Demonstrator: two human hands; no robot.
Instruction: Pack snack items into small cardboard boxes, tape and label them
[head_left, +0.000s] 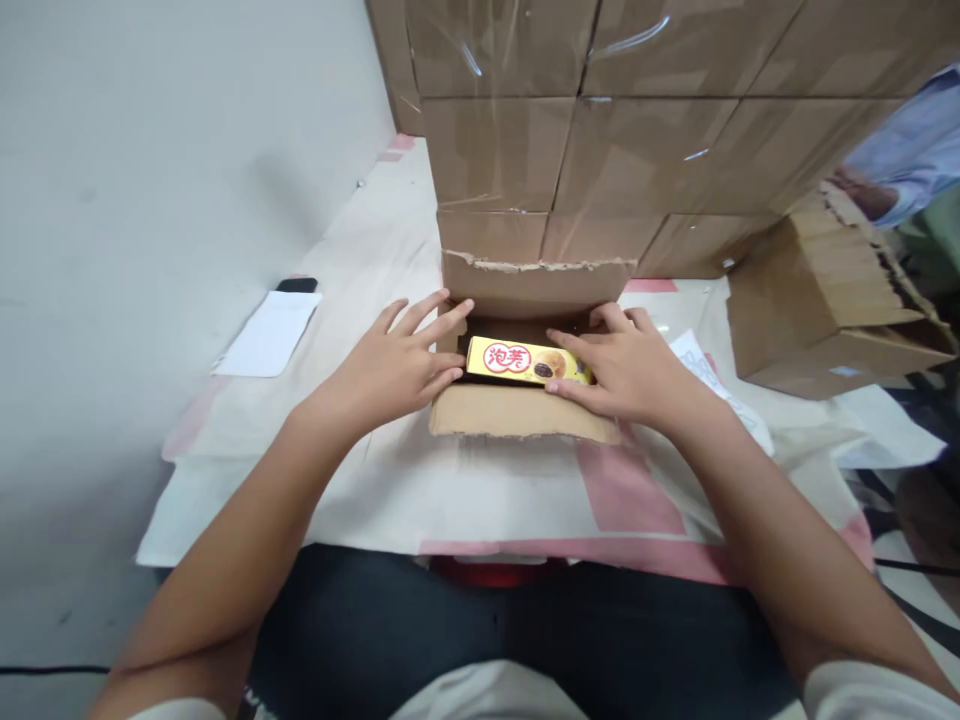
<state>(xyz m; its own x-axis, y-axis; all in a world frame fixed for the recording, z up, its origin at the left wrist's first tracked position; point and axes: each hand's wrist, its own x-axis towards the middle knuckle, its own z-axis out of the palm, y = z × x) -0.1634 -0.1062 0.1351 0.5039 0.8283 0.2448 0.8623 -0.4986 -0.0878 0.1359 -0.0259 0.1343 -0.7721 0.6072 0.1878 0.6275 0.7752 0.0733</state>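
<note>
A small open cardboard box (517, 412) sits on a white and pink sheet in front of me. Inside it lies a yellow snack packet (525, 361) with red lettering. My left hand (401, 365) rests flat on the box's left flap, fingers stretched out toward the packet's left end. My right hand (622, 365) lies on the box's right side, fingers spread and touching the packet's right end. Neither hand grips anything.
A wall of taped cardboard cartons (600, 130) stands right behind the box. An open carton (832, 300) lies tipped at the right, with another person's sleeve (911, 150) above it. White paper (268, 333) and a dark phone (297, 285) lie at the left. Printed paper (709, 375) sits beside my right wrist.
</note>
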